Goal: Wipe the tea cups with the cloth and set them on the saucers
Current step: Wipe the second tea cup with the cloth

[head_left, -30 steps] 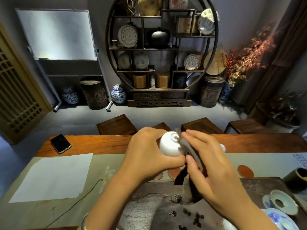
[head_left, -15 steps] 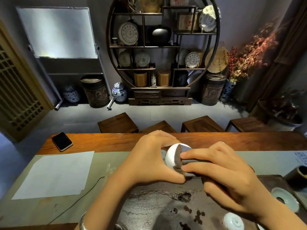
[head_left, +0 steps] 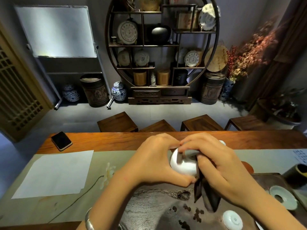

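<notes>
My left hand point(head_left: 154, 161) cradles a white tea cup point(head_left: 183, 166) above the near side of the table, its outer wall turned toward me. My right hand point(head_left: 214, 165) presses a dark grey cloth point(head_left: 206, 195) over the cup's upper edge; the cloth's tail hangs down below my palm. A reddish-brown saucer point(head_left: 248, 166) peeks out behind my right hand on the table runner. Another white cup point(head_left: 222, 142) shows just past my right knuckles. A white lid point(head_left: 232, 219) lies on the dark tea tray point(head_left: 149, 211).
A phone point(head_left: 61, 141) lies on the table's far left edge, and white paper sheets point(head_left: 54, 173) cover the runner at left. A pale green ring-shaped holder point(head_left: 283, 197) and a dark cup point(head_left: 299, 173) stand at right. Wooden stools point(head_left: 117, 122) line the far side.
The cup has turned in my left hand from foot-up to its side facing me. My right hand moved the cloth from the cup's right side over its upper edge.
</notes>
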